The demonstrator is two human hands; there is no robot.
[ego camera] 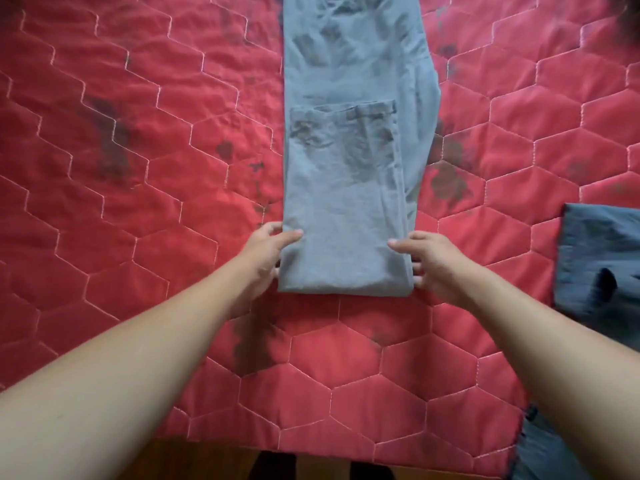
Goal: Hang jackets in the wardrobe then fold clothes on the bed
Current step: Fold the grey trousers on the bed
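You are looking at grey trousers lying flat, running lengthwise away from you. Their near end is lying doubled over, forming 1 neat fold.

Fills nearly the whole view: a bed covered in a red quilted spread, stitched in pale thread into a pattern of large hexagons. Shows dark grey blotches scattered across the red fabric, densest near the middle and toward the near edge. Ends in a straight hem along the bottom, slightly uneven at the right corner. Gives way below that hem to a narrow strip of brown wooden floor, dim and shadowed. Lit softly and evenly from above, with no hard shadows on the cover.
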